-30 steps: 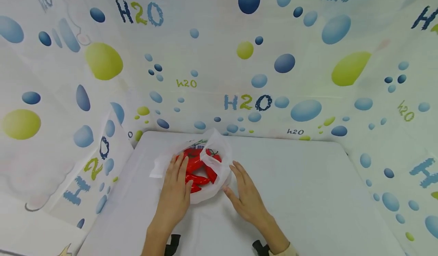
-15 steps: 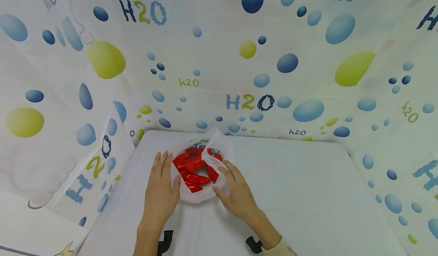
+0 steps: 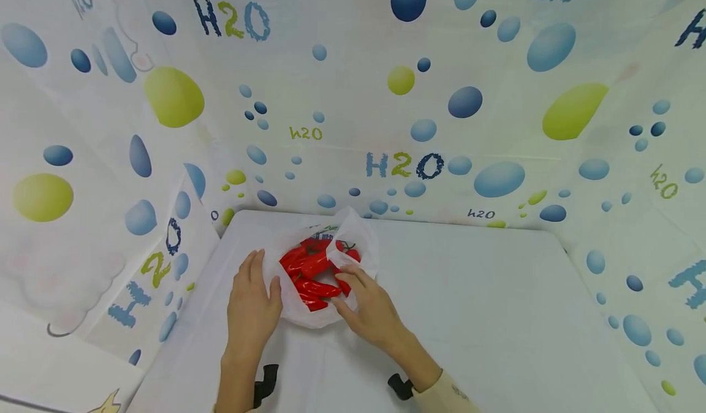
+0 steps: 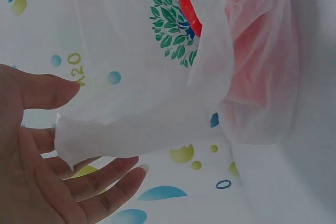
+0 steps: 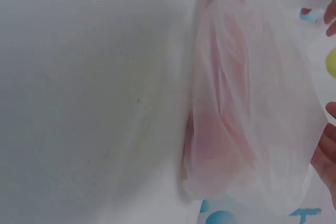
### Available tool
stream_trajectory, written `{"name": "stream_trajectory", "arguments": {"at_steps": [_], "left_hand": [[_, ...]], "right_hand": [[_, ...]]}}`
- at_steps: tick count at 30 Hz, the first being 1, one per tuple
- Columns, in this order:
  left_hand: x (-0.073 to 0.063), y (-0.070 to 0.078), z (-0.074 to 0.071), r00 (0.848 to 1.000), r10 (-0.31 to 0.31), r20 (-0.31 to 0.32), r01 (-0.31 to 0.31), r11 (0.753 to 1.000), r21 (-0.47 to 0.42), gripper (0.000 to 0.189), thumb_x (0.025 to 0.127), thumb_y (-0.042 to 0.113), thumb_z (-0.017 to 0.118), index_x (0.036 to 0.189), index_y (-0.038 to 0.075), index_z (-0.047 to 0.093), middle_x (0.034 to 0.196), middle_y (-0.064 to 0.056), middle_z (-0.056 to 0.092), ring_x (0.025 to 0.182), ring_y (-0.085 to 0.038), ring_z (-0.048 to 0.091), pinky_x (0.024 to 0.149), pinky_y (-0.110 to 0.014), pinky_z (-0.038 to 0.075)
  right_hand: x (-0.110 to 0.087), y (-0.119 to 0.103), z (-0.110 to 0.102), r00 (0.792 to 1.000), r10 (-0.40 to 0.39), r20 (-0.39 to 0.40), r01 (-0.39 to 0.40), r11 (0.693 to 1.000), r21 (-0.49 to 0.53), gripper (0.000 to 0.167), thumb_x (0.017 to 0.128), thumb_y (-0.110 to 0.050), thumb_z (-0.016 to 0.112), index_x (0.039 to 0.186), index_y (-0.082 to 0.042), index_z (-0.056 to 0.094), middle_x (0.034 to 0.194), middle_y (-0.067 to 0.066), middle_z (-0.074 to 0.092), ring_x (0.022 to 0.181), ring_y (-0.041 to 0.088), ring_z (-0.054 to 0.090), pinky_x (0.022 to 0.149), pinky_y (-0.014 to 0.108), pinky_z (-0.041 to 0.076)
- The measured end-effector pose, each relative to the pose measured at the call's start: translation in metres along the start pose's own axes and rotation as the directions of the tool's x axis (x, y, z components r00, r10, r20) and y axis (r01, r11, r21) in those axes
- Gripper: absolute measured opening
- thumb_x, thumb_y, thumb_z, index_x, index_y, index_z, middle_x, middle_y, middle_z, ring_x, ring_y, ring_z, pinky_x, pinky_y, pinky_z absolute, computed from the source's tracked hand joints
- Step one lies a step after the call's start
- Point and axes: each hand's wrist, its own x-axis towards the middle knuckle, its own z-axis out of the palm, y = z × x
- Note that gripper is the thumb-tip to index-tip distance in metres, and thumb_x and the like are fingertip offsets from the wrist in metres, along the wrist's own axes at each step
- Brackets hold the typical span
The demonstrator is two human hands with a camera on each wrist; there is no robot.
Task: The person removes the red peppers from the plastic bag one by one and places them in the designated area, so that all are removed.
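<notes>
A white translucent plastic bag (image 3: 353,224) stands with its mouth spread, several glossy red peppers (image 3: 315,265) showing inside. At the far right of the opening, a red piece with a green leafy stem (image 3: 349,247) peeks past a bag fold. My left hand (image 3: 254,303) is at the bag's left side, fingers extended; in the left wrist view its spread fingers lie around the bag's loose edge (image 4: 126,129). Reaching over the right rim, my right hand (image 3: 372,309) has thumb and fingers apart above the peppers. The right wrist view shows red through the bag wall (image 5: 226,129).
The bag rests on a white-covered table (image 3: 469,290). Behind and to both sides hangs a white curtain (image 3: 342,88) with blue and green drops and H2O lettering. Black straps (image 3: 267,382) show below both wrists.
My left hand has moved left, off the peppers to the bag's side. My right hand has moved left from beside the bag to over its opening.
</notes>
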Motion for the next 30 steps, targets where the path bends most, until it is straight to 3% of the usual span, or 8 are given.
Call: {"name": "stream_trajectory", "arguments": {"at_steps": [4,9,16,23,30], "left_hand": [[0.003,-0.003,0.005,0.999,-0.043,0.008,0.043,0.999,0.004,0.066,0.100,0.021,0.068,0.156,0.001,0.039,0.155,-0.027,0.044,0.133,-0.048,0.052,0.096,-0.063,0.053],[0.004,-0.005,0.008,0.999,-0.052,-0.017,0.051,0.999,-0.006,0.055,0.101,0.022,0.066,0.150,0.001,0.050,0.150,-0.025,0.050,0.130,-0.047,0.057,0.091,-0.064,0.054],[0.004,-0.009,0.013,0.996,-0.039,-0.085,0.034,0.997,-0.063,0.043,0.102,0.018,0.066,0.140,0.001,0.060,0.143,-0.023,0.058,0.123,-0.044,0.063,0.093,-0.062,0.055],[0.003,-0.014,0.022,0.986,-0.062,-0.153,0.044,0.992,-0.122,0.047,0.095,0.014,0.075,0.138,0.001,0.060,0.139,-0.022,0.055,0.100,-0.038,0.067,0.083,-0.056,0.062],[0.004,-0.019,0.035,0.972,-0.074,-0.225,0.032,0.982,-0.185,0.036,0.092,0.008,0.077,0.127,-0.001,0.068,0.125,-0.021,0.059,0.094,-0.035,0.064,0.079,-0.053,0.062]], "right_hand": [[0.005,0.000,0.006,1.000,0.000,0.021,0.001,1.000,-0.017,0.050,0.094,-0.032,0.078,0.139,-0.015,0.062,0.145,0.003,0.059,0.127,0.016,0.060,0.095,0.030,0.058],[0.010,0.000,0.016,0.999,0.014,0.042,-0.011,0.998,-0.058,0.042,0.096,-0.033,0.076,0.133,-0.015,0.065,0.134,-0.002,0.064,0.117,0.012,0.065,0.093,0.025,0.058],[0.011,-0.002,0.029,0.997,0.037,0.074,-0.031,0.996,-0.079,0.032,0.095,-0.030,0.076,0.123,-0.014,0.071,0.120,-0.004,0.071,0.103,0.011,0.069,0.088,0.024,0.059],[0.014,0.004,0.045,0.995,0.070,0.076,-0.060,0.990,-0.128,0.026,0.094,-0.026,0.078,0.118,-0.016,0.074,0.111,-0.004,0.076,0.093,0.009,0.071,0.083,0.023,0.060],[0.016,0.003,0.056,0.987,0.119,0.111,-0.103,0.985,-0.138,0.025,0.090,-0.025,0.083,0.112,-0.015,0.077,0.103,-0.003,0.077,0.082,0.006,0.067,0.074,0.021,0.058]]}}
